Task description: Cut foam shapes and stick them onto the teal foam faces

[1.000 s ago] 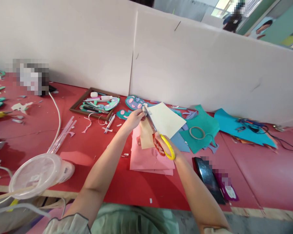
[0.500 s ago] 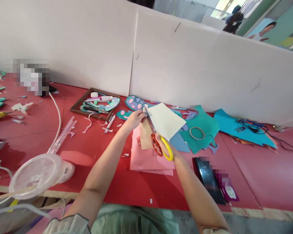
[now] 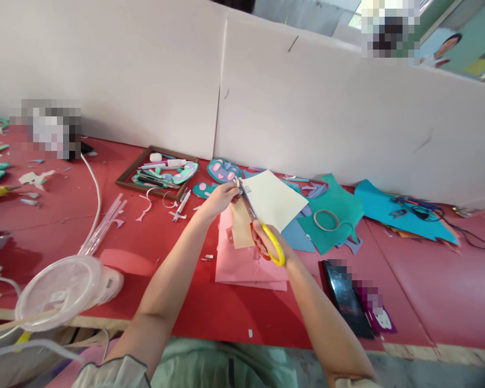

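Observation:
My right hand [image 3: 262, 237] is closed around the red and yellow handles of a pair of scissors [image 3: 275, 247], whose blades point up and to the left. The fingers of my left hand [image 3: 225, 197] pinch a small whitish piece [image 3: 237, 183] right at the blade tips; its exact shape is hard to make out. Beneath the blades lie a cream sheet [image 3: 277, 199] and a tan piece [image 3: 242, 229]. Pink sheets [image 3: 242, 269] are spread under these, partly covered. Just beyond my left hand sits a teal and purple cutout with pink spots [image 3: 223, 171].
A brown frame tray [image 3: 123, 175] holds pens and cutouts. Right of my hands are a teal sheet [image 3: 339, 202], a tape ring [image 3: 326, 220] and a dark phone [image 3: 345, 299]. A clear plastic tub [image 3: 60, 291] stands at the left front edge. A white partition [image 3: 327, 118] borders the back.
The scissor handles have come closer together, and the blades have closed somewhat. Both hands stay in nearly the same place.

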`<state>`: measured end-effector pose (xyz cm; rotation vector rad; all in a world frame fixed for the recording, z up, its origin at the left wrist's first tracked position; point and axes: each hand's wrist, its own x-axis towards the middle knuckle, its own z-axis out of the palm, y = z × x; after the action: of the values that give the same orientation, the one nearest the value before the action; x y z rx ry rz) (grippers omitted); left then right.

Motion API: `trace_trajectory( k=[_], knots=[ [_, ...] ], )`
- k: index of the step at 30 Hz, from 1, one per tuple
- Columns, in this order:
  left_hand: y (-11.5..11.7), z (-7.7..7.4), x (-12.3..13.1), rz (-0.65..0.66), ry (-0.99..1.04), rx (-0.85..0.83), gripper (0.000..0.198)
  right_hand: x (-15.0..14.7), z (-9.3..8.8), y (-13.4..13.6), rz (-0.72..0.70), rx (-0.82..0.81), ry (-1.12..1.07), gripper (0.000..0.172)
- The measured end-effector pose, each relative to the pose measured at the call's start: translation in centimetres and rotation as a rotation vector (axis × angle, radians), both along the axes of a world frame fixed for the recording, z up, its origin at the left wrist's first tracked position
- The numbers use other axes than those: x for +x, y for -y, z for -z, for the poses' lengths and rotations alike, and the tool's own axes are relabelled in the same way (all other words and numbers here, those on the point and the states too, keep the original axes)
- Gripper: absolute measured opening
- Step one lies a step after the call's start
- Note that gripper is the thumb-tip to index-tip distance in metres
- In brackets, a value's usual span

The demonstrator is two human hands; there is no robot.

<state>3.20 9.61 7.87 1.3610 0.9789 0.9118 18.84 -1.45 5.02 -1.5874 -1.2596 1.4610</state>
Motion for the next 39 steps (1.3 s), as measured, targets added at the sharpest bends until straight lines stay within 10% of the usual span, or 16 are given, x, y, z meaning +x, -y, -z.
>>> trace_trajectory(
  k=[39],
  knots=[
    [-0.22, -0.06, -0.65, 0.099, -0.049, -0.002, 0.010, 0.08, -0.11, -0.08, -0.093, 0.024, -0.217, 0.063]
  ],
)
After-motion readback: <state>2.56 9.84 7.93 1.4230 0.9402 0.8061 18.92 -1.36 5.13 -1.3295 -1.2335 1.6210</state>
